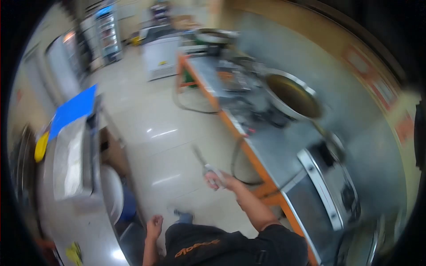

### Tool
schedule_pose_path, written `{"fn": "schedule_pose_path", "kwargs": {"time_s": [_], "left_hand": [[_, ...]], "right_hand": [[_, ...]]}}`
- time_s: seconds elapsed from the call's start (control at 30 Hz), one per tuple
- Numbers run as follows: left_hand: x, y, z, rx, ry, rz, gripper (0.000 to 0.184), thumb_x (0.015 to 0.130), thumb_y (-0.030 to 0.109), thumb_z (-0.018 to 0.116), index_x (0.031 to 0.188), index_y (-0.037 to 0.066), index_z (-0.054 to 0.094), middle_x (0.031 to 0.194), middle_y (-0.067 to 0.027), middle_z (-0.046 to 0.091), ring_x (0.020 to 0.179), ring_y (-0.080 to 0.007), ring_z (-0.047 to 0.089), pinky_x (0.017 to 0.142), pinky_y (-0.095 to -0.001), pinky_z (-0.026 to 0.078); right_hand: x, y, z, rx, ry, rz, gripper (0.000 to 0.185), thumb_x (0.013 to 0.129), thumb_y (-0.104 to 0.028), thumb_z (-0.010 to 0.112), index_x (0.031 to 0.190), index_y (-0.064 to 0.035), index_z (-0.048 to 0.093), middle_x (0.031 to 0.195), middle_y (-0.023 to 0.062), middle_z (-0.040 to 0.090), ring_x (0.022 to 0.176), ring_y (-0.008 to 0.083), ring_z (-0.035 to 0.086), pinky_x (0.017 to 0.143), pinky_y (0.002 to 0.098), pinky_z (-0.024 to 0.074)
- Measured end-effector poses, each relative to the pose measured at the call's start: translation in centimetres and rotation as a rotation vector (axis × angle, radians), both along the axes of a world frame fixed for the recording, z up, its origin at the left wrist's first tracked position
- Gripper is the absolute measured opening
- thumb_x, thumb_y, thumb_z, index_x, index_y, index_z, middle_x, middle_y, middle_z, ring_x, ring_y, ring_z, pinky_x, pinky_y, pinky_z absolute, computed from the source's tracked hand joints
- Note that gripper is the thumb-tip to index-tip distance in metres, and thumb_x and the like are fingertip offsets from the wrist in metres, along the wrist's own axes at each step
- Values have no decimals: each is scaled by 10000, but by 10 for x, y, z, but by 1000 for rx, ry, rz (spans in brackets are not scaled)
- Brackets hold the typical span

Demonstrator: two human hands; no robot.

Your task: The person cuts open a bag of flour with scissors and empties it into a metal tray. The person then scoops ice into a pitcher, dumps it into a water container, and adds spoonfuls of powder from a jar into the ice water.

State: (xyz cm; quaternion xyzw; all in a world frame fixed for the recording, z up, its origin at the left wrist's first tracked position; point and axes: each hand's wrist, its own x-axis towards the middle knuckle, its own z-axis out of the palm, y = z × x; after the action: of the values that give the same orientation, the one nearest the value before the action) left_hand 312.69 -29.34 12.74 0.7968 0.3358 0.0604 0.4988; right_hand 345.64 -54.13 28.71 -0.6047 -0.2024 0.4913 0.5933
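My right hand (216,180) is wrapped round the pale handle of a slim tool (200,156), held out over the floor beside the steel counter. Its narrow, greyish, blade-like end points up and away from me; motion blur hides its exact kind. Lower down, my left hand (154,226) hangs near the edge of the left worktop, its fingers curled in, with no object visible in it.
On the right, an orange-framed steel counter (284,146) carries a large pan (295,95) of brownish liquid, a ladle (333,146) and a flat appliance (320,188). The left worktop (82,221) bears a metal container (73,159). A white chest freezer (163,56) stands ahead.
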Motion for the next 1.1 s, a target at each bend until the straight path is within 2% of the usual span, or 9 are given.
{"fn": "schedule_pose_path", "kwargs": {"time_s": [0.07, 0.13, 0.3, 0.33, 0.47, 0.67, 0.77, 0.9, 1.1], "left_hand": [[28, 37, 64, 76, -30, 53, 223, 872, 176, 623, 1002, -2, 656, 878, -157, 683, 813, -243, 664, 742, -346, 512], [48, 85, 102, 185, -140, 146, 238, 874, 175, 607, 1037, 5, 641, 890, -166, 668, 835, -284, 660, 742, -368, 516], [97, 248, 228, 453, -330, 407, 148, 853, 119, 620, 967, 27, 640, 913, -140, 650, 812, -264, 626, 734, -349, 492], [82, 251, 193, 557, -361, 506, 143, 846, 116, 622, 957, 30, 648, 887, -138, 647, 775, -264, 623, 707, -354, 497], [92, 354, 246, 538, -270, 1010, 139, 834, 104, 613, 955, 51, 656, 879, -112, 655, 738, -244, 626, 673, -346, 499], [100, 505, 188, 984, 290, 577, 150, 756, 112, 641, 904, 96, 628, 884, -86, 625, 817, -275, 634, 679, -391, 517], [98, 567, 155, 677, 778, 311, 208, 703, 100, 675, 898, 77, 603, 950, -66, 630, 898, -287, 618, 686, -435, 515], [111, 577, 161, 763, 887, 195, 302, 746, 310, 661, 857, 39, 587, 832, -117, 630, 775, -302, 641, 637, -433, 518], [95, 572, 133, 780, 770, 219, 204, 844, 230, 558, 740, 58, 525, 711, -94, 573, 644, -268, 623, 544, -402, 499]], "right_hand": [[44, 55, -24, 16, -41, -18, 515, 904, -606, 453, 897, -101, 554, 632, 6, 498, 527, 105, 460, 489, 266, 401], [66, 118, -6, 352, -17, 220, 590, 883, -651, 418, 992, -81, 525, 646, 43, 490, 556, 153, 454, 487, 279, 365], [99, 307, 36, 366, 492, 328, 721, 801, -788, 362, 954, -97, 494, 662, 59, 473, 556, 168, 420, 504, 280, 360], [80, 307, -18, 369, 577, 311, 727, 794, -797, 357, 948, -100, 492, 661, 60, 473, 554, 169, 418, 505, 279, 360], [136, 407, 11, 174, 417, 497, 663, 780, -774, 438, 901, -123, 466, 625, 53, 465, 552, 152, 421, 489, 247, 309], [200, 568, -38, 176, 318, 659, 590, 762, -692, 546, 900, -125, 456, 621, 50, 467, 539, 139, 417, 484, 247, 312], [236, 671, -52, 223, 239, 793, 523, 762, -611, 606, 893, -126, 461, 617, 40, 461, 541, 130, 420, 470, 241, 305], [270, 786, -34, 146, 192, 939, 485, 781, -576, 609, 900, -126, 470, 635, 38, 474, 551, 111, 425, 454, 231, 293], [248, 899, -15, 42, 128, 1179, 461, 804, -571, 582, 903, -139, 453, 635, 24, 456, 547, 91, 392, 473, 222, 292]]}}
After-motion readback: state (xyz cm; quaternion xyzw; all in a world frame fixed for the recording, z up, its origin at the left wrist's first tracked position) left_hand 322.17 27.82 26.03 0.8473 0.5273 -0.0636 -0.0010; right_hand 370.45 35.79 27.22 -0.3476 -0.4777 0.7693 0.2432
